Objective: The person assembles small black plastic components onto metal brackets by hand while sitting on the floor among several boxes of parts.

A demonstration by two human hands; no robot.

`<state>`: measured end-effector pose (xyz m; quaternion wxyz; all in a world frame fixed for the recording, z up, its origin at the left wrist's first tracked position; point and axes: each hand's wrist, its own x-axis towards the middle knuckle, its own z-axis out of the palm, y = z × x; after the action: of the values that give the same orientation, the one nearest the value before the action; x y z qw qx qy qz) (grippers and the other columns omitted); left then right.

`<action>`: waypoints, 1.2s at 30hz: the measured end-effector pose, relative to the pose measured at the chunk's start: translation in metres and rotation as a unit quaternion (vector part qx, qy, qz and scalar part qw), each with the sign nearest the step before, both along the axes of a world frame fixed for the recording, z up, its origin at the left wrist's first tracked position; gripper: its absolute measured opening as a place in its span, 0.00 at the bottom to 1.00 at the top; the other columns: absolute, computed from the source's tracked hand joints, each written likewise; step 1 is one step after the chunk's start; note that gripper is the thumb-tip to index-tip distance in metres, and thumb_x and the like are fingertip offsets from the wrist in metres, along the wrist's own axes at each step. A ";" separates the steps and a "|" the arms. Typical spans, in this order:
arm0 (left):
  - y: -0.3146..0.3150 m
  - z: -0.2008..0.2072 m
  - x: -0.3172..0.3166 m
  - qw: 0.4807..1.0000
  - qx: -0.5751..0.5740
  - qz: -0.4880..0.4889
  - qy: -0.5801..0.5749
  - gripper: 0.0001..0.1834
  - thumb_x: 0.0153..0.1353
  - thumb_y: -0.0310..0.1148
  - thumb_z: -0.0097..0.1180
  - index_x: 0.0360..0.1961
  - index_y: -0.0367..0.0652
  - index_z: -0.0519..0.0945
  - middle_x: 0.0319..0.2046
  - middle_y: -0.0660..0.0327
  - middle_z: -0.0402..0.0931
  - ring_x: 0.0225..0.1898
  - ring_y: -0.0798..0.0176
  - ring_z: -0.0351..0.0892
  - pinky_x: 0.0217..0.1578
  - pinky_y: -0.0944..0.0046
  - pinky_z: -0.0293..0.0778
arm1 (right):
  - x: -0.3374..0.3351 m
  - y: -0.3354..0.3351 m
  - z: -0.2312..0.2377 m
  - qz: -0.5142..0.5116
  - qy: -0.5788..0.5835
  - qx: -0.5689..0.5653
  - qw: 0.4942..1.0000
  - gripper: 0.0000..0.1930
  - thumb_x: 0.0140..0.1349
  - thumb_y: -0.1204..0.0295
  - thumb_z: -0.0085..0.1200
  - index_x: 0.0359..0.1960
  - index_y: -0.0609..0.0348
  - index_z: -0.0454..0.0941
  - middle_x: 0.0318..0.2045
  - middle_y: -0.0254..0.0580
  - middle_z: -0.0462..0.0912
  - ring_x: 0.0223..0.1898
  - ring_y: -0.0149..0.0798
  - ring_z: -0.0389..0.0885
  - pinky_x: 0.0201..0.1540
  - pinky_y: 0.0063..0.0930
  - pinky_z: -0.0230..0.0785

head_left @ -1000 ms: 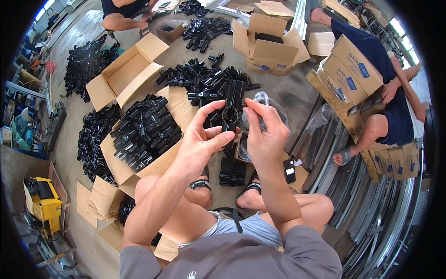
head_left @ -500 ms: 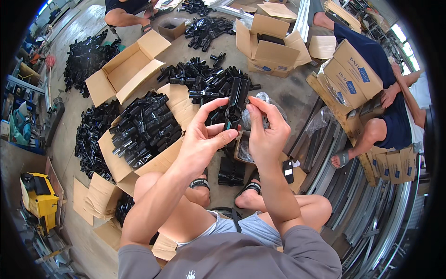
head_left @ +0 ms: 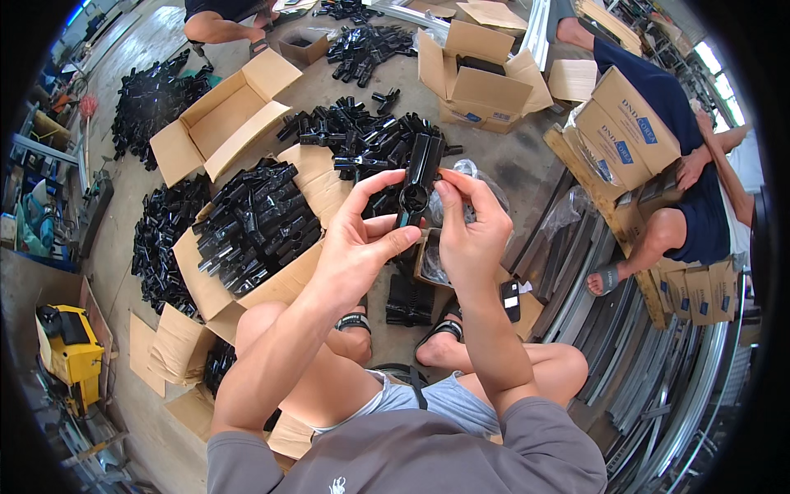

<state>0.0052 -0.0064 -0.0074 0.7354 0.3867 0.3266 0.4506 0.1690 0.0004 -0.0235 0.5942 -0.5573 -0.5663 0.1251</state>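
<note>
Fitting (head_left: 424, 165), black, glossy and tubular, stands nearly upright between the fingers of the 2 hands, its round opening facing my view. I see the left hand (head_left: 355, 247) clamped on its left side and lower end; the right hand (head_left: 476, 235) has thumb and index finger bunched at its right edge, and I cannot tell whether they pinch a small part or merely touch the wall. To do this fingertip work well, I would hold the left pinch firm and low, clear of the opening, and have the right fingertips push square to the wall; the slick surface could turn under a loose grip. Just beyond the fingertips lies a heap of similar fittings (head_left: 350, 136); left of the left fingers, an open carton (head_left: 276, 286) holds more. Far to the right of the fingers, a co-worker's hand (head_left: 690, 170) is beside a printed box (head_left: 613, 136).
</note>
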 end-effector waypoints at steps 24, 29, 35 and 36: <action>-0.003 0.007 0.005 0.999 -0.011 -0.024 0.047 0.37 0.65 0.13 0.61 0.72 0.46 0.66 0.50 0.56 0.85 0.48 0.70 0.84 0.51 0.68 0.81 | 0.007 0.000 -0.021 0.014 -0.053 -0.083 0.995 0.14 0.79 0.65 0.47 0.38 0.64 0.75 0.26 0.47 0.78 0.25 0.52 0.78 0.31 0.43 0.69; -0.002 0.011 0.006 0.998 -0.019 -0.013 0.053 0.36 0.65 0.13 0.62 0.72 0.45 0.66 0.48 0.57 0.86 0.48 0.70 0.84 0.51 0.68 0.81 | -0.004 0.002 -0.023 0.006 -0.002 0.021 1.000 0.14 0.79 0.65 0.45 0.38 0.63 0.73 0.25 0.46 0.77 0.24 0.49 0.78 0.30 0.42 0.68; -0.004 0.008 0.005 0.998 -0.013 -0.018 0.061 0.37 0.64 0.13 0.62 0.72 0.46 0.66 0.47 0.56 0.86 0.47 0.70 0.83 0.50 0.68 0.81 | 0.000 -0.001 -0.028 0.033 -0.014 -0.063 0.997 0.12 0.78 0.67 0.47 0.37 0.62 0.72 0.23 0.44 0.77 0.22 0.41 0.78 0.28 0.38 0.69; -0.004 0.009 0.005 0.997 -0.019 -0.021 0.073 0.37 0.64 0.13 0.62 0.72 0.47 0.66 0.47 0.56 0.86 0.47 0.70 0.83 0.50 0.68 0.80 | 0.003 -0.001 -0.032 0.032 -0.014 -0.063 0.997 0.12 0.78 0.67 0.47 0.37 0.62 0.72 0.23 0.44 0.77 0.22 0.41 0.78 0.28 0.38 0.69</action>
<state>0.0105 -0.0107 0.0017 0.7260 0.4109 0.3798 0.3998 0.1719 -0.0008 -0.0550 0.5456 -0.5774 -0.5827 0.1717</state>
